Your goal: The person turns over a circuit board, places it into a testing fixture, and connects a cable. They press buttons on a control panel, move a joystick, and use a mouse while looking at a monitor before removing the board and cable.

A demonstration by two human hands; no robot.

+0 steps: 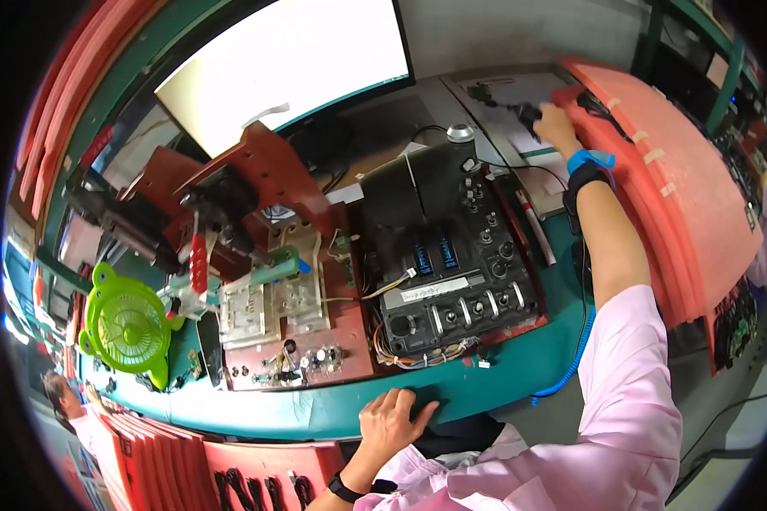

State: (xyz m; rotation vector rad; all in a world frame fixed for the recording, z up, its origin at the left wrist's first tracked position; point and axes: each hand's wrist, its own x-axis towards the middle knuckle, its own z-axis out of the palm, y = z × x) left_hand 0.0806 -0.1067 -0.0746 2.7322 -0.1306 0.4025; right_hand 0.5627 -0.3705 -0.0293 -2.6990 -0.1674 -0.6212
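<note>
My left hand [390, 421] rests by the front edge of the green bench [332, 400], thumb apart from loosely bent fingers, nothing in it. Stretched out to the far right, my right hand [557, 129] has its fingers bent down at a small dark object [527, 114], too blurred to name, near the pink foam sheets. A blue wrist strap [590, 159] sits on that wrist. Between the hands stands a black control panel [460, 289] with knobs and toggle switches. Left of it is a test fixture [273, 298] with clear blocks and a red-handled clamp [198, 260].
A lit monitor [290, 68] stands at the back. Stacked pink foam sheets [673, 179] rise at the right. More foam trays with black cables [256, 490] lie at the lower left. A green fan [128, 330] is at the left. A blue coiled cord [575, 366] hangs near my right arm.
</note>
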